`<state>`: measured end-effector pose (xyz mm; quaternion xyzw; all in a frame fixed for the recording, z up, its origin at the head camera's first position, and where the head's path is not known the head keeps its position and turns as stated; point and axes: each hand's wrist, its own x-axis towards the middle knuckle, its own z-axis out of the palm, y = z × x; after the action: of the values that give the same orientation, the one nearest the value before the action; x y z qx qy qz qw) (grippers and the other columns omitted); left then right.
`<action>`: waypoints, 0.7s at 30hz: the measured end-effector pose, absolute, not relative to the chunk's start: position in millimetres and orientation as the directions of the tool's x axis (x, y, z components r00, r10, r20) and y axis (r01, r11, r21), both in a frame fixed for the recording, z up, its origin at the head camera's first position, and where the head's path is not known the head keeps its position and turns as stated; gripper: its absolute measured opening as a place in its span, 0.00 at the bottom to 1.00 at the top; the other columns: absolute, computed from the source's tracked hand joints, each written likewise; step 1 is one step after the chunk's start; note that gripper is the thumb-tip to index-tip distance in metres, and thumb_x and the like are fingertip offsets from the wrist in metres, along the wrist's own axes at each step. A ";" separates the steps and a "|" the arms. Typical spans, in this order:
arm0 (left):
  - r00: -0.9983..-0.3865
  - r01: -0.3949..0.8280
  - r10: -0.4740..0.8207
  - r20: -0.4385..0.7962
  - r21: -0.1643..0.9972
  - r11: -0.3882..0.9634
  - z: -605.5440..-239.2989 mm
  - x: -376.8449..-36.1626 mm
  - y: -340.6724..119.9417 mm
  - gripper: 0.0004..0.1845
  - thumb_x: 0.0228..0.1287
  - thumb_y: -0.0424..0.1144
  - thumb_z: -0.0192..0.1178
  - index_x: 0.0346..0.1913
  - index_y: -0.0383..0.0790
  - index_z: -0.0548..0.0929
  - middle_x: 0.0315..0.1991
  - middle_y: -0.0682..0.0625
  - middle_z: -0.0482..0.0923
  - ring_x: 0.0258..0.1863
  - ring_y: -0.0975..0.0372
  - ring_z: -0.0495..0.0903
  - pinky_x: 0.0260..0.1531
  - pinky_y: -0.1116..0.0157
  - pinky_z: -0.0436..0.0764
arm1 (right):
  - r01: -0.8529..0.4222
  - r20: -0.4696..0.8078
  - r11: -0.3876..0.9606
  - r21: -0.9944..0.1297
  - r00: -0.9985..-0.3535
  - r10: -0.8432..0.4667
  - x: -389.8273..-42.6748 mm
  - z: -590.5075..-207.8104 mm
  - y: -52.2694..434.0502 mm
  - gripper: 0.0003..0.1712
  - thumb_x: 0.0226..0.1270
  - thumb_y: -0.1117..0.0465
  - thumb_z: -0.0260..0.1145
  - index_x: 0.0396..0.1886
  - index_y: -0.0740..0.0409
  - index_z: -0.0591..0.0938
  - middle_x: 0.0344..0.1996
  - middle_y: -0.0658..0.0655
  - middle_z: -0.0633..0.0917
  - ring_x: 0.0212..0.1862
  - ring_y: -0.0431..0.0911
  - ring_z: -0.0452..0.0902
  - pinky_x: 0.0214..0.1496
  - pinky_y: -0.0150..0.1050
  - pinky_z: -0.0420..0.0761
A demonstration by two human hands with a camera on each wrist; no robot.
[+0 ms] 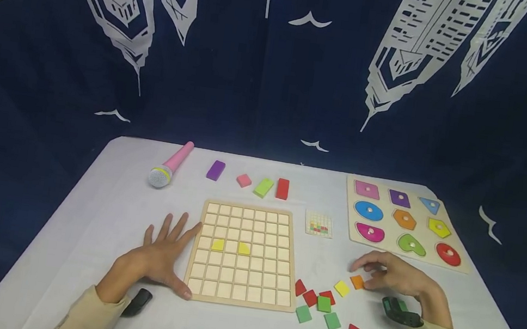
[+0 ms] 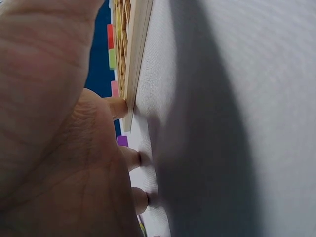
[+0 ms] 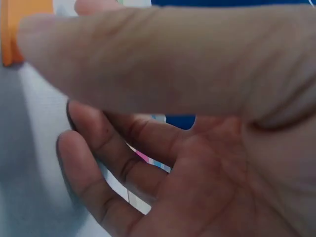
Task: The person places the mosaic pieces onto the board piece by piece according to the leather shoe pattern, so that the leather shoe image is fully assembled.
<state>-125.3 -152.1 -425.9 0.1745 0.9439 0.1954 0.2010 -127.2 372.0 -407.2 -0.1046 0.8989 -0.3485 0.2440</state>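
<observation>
The left hand [image 1: 160, 259] lies flat on the white table [image 1: 89, 220], fingers spread and straight, its thumb and forefinger against the left edge of the wooden grid board [image 1: 243, 254] near the table's front edge, where two yellow pieces [image 1: 231, 246] sit in cells. The right hand [image 1: 395, 277] rests to the right of the board, fingers loosely bent, its thumb touching the orange tile [image 1: 357, 281]; whether it pinches the tile I cannot tell. A yellow tile [image 1: 341, 288] lies just beside it, with red and green tiles [image 1: 324, 303] scattered nearer the front edge. A shape puzzle board [image 1: 404, 221] sits toward the far right corner
</observation>
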 end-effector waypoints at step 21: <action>-0.856 0.255 0.414 -0.309 0.444 0.859 -426.8 -125.9 -152.4 0.81 0.23 0.68 0.82 0.81 0.47 0.45 0.81 0.33 0.30 0.77 0.33 0.25 0.65 0.25 0.32 | 0.000 -0.364 0.830 -0.557 -0.899 -0.244 -125.2 -413.8 360.3 0.16 0.47 0.63 0.80 0.37 0.49 0.86 0.44 0.54 0.78 0.49 0.52 0.70 0.46 0.42 0.81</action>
<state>-125.9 -152.4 -426.8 0.1776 0.9428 0.1979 0.2009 -125.2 360.3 -413.8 -0.0656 0.9321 -0.2838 0.2152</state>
